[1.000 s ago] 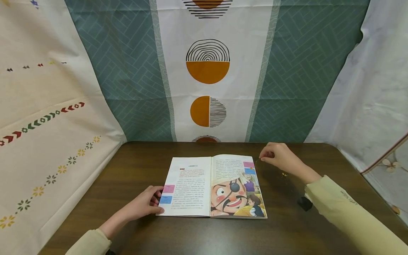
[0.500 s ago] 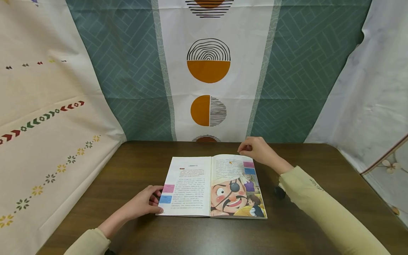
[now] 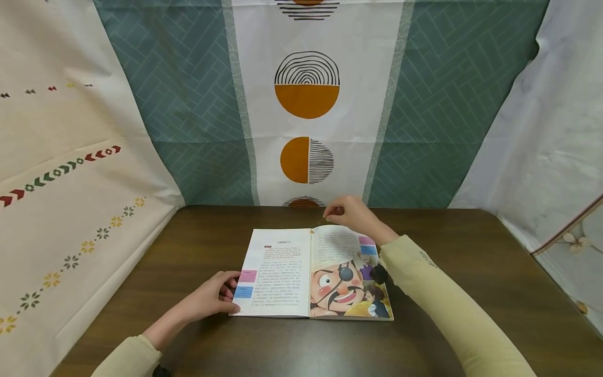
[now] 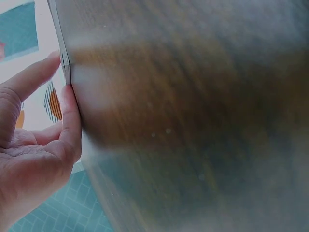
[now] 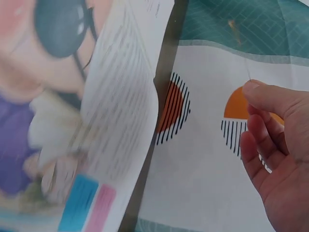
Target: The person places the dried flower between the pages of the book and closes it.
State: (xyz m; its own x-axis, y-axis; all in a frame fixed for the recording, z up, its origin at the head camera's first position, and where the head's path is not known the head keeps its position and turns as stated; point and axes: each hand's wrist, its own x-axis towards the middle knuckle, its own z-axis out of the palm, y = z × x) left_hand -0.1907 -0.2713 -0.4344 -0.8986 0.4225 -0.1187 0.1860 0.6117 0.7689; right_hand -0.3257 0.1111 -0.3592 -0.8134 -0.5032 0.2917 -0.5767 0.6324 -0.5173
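An open picture book (image 3: 278, 272) lies flat on the dark wooden table (image 3: 471, 262); its right page shows a cartoon face with an eye patch. My left hand (image 3: 230, 293) rests on the book's left edge (image 4: 65, 63), fingers fairly straight, thumb against the edge. My right hand (image 3: 331, 213) hovers over the book's top edge near the spine. Its fingertips pinch a thin thread (image 3: 316, 226) with a small orange end. In the right wrist view the thread (image 5: 247, 72) runs from the right hand (image 5: 253, 92) beside the page (image 5: 116, 111).
Patterned cloths hang close behind the table: teal and white with orange half circles (image 3: 306, 99) in the middle, cream (image 3: 70, 173) on the left, white (image 3: 542, 131) on the right. Bare tabletop (image 4: 193, 121) lies on both sides of the book.
My right hand has moved left with the thread, from the table right of the book to above the book's top edge near the spine. The left hand has stayed put.
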